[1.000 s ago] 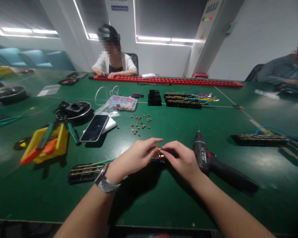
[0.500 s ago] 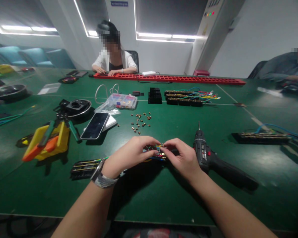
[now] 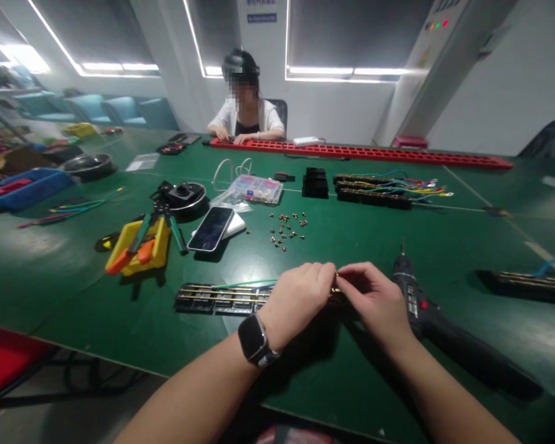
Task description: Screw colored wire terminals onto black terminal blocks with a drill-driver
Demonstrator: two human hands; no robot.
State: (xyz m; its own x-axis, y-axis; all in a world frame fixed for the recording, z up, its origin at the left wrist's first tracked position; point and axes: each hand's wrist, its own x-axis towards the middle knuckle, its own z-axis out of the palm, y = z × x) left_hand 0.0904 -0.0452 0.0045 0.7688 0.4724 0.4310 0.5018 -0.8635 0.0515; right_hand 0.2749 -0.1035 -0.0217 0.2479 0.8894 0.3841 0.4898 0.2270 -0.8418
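My left hand (image 3: 300,297) is closed, its back turned up, over the right part of a black terminal strip (image 3: 219,298) with brass bars. Its fingertips are hidden, so what it grips cannot be made out. Against it, my right hand (image 3: 374,301) pinches a tiny brass-coloured piece, seemingly a screw (image 3: 337,275), between thumb and forefinger. A green wire (image 3: 245,284) runs along the strip's far edge and disappears under my left hand. Scattered brass screws (image 3: 284,228) lie beyond my hands. Just right of my right hand rests a black cordless drill (image 3: 420,308).
Left of the strip stand a yellow bin (image 3: 136,262) with green-handled pliers (image 3: 176,234) and a phone (image 3: 211,228). Farther back are a clear parts box (image 3: 259,188), wired strips (image 3: 374,196) and a long red rail (image 3: 361,151), where another person sits.
The view has swung left, so things sit farther right in it. My left hand has rolled over with its fingers curled tighter, uncovering more of the strip; my right hand keeps its pinch.
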